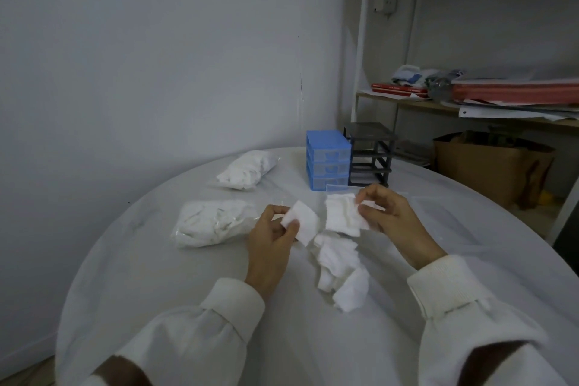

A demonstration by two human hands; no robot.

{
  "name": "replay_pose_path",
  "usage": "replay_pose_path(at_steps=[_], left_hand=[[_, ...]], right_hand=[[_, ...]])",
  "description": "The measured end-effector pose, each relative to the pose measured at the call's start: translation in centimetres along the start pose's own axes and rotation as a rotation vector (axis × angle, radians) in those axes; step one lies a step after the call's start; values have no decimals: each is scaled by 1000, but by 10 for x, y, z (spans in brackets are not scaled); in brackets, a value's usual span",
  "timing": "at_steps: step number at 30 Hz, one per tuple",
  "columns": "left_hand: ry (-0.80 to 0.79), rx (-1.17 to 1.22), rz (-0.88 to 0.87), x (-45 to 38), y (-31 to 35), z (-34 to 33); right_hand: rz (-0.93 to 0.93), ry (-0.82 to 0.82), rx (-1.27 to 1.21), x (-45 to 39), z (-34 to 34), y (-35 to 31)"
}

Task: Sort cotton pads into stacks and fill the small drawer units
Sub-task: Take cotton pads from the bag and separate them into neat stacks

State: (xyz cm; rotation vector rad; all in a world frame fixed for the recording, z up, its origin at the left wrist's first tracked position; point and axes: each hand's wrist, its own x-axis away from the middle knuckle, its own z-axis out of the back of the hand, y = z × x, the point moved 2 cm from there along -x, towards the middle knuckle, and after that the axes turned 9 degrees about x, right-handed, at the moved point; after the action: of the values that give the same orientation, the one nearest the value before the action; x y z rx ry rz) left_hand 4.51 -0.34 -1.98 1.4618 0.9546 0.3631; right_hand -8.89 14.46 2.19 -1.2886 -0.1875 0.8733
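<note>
My left hand (272, 236) pinches a single square cotton pad (302, 222) between thumb and fingers, just above the table. To its right, my right hand (383, 213) holds a stack of cotton pads (343, 213) by its right edge. Below both hands a loose heap of pads (340, 269) lies on the white tablecloth (156, 276). A blue drawer unit (329, 160) with three closed drawers stands at the far side. Beside it on the right is a dark grey drawer frame (371, 152) with no drawers in it. A clear drawer (340, 188) lies behind the held stack.
Two clear bags of cotton pads lie on the left, one near (213, 222) and one farther back (246, 168). A shelf unit (470, 100) with papers and books stands at the right, and a brown paper bag (492, 166) sits on the floor beyond the table.
</note>
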Motion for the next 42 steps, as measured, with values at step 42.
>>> replay_pose_path(at_steps=[42], left_hand=[[-124, 295, 407, 4, 8, -12]], right_hand=[[40, -29, 30, 8, -33, 1]])
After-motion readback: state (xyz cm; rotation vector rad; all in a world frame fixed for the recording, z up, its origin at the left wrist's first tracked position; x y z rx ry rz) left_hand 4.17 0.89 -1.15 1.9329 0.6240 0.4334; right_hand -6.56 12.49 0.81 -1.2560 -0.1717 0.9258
